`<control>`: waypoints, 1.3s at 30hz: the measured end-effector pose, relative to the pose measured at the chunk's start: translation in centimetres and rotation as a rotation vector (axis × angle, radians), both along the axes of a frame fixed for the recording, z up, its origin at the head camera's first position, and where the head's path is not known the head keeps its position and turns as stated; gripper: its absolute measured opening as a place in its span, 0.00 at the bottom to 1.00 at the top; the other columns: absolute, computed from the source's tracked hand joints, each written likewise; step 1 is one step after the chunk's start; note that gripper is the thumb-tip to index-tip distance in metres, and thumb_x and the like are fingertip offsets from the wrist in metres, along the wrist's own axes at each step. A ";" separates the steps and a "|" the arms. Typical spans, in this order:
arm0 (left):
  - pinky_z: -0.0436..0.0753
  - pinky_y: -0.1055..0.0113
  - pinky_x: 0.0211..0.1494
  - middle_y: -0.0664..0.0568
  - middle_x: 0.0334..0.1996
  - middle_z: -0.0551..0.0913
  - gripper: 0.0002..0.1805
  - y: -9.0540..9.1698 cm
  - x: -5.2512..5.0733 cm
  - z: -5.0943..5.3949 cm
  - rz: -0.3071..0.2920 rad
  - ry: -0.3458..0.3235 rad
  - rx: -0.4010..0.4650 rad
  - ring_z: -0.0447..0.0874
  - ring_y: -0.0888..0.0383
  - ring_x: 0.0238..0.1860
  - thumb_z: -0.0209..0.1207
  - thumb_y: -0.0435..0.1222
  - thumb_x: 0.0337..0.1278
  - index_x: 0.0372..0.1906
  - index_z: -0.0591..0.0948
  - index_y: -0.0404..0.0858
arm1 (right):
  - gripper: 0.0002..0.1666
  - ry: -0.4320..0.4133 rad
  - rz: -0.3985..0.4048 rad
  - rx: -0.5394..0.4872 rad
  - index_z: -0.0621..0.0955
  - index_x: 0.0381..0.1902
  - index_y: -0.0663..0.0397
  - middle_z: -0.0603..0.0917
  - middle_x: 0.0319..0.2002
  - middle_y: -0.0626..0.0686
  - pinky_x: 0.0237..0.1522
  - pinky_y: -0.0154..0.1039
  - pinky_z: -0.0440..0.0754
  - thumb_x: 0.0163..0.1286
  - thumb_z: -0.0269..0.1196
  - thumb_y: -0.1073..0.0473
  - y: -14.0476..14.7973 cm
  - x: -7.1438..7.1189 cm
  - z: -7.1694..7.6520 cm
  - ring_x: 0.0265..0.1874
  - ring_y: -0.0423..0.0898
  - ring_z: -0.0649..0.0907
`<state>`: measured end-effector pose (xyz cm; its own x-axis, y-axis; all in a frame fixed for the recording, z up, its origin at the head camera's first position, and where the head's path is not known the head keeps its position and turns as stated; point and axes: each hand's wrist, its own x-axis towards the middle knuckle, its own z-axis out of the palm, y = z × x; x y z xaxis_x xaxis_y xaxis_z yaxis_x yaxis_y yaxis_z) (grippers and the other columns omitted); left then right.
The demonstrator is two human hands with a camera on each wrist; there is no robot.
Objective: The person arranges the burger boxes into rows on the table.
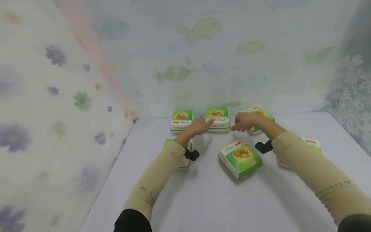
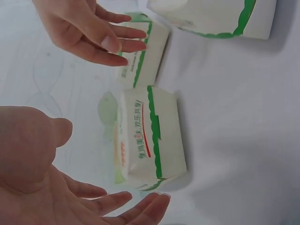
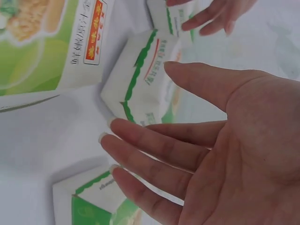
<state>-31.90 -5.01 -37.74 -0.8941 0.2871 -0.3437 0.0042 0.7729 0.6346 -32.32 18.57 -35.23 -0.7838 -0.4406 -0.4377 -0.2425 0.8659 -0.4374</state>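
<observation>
In the head view, soft, diffuse light is spreading over the white worktop (image 1: 208,206), and colours are looking pale and hazy. One shadow is hugging the front burger box (image 1: 242,160) along its lower left edge; a broader, soft-edged shadow from the right sleeve (image 1: 313,174) is stretching below and right of it. Its small lettering (image 1: 233,147) is blurring. Both wrist views are showing print on nearby boxes (image 2: 168,136) more clearly.

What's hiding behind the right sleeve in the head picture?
Behind the right sleeve is a green-and-white box on the white table. One upper corner and a bit of its lower edge peek out; its middle is covered and can't be seen.
</observation>
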 end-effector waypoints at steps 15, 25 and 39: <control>0.74 0.50 0.69 0.42 0.71 0.72 0.37 0.4 5.1 -0.4 -0.221 -0.030 0.001 0.71 0.46 0.70 0.45 0.56 0.79 0.79 0.61 0.36 | 0.29 -0.009 0.046 -0.076 0.78 0.57 0.72 0.85 0.49 0.63 0.43 0.47 0.86 0.77 0.60 0.48 3.7 4.2 -0.4 0.44 0.54 0.85; 0.77 0.52 0.64 0.45 0.66 0.75 0.32 0.2 6.7 -3.2 -0.241 -0.092 0.040 0.76 0.50 0.63 0.48 0.56 0.78 0.74 0.69 0.39 | 0.36 -0.043 0.018 -0.129 0.72 0.65 0.73 0.85 0.50 0.60 0.42 0.45 0.85 0.78 0.59 0.45 5.1 7.0 -1.8 0.45 0.54 0.84; 0.82 0.64 0.41 0.47 0.55 0.80 0.26 1.1 7.2 -5.8 -0.224 -0.135 0.176 0.83 0.56 0.44 0.50 0.54 0.78 0.65 0.75 0.39 | 0.37 -0.065 0.005 -0.231 0.64 0.75 0.60 0.79 0.60 0.64 0.43 0.45 0.84 0.79 0.59 0.46 5.3 8.1 -3.8 0.50 0.52 0.83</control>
